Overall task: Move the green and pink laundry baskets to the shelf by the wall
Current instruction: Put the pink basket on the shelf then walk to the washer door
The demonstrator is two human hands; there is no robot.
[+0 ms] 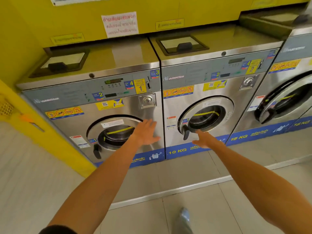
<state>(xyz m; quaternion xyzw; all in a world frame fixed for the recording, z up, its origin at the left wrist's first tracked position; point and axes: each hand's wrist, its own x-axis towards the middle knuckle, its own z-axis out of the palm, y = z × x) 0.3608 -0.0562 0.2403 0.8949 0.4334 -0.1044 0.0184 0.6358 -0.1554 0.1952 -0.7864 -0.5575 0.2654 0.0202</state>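
No green or pink laundry basket shows in the head view, and no shelf either. Both my arms stretch forward toward a row of steel washing machines. My left hand (pixel 146 132) is open with fingers spread, in front of the lower right part of the left machine (pixel 108 105). My right hand (pixel 203 139) is open too, fingers apart, just below the round door (pixel 205 116) of the middle machine. Neither hand holds anything.
A third, larger machine (pixel 287 92) stands at the right. A yellow wall panel (pixel 33 115) juts out at the left with a blurred yellow mesh object (pixel 6 107) at its edge. The machines sit on a raised step (pixel 168 193). My foot (pixel 184 217) is on the tiled floor.
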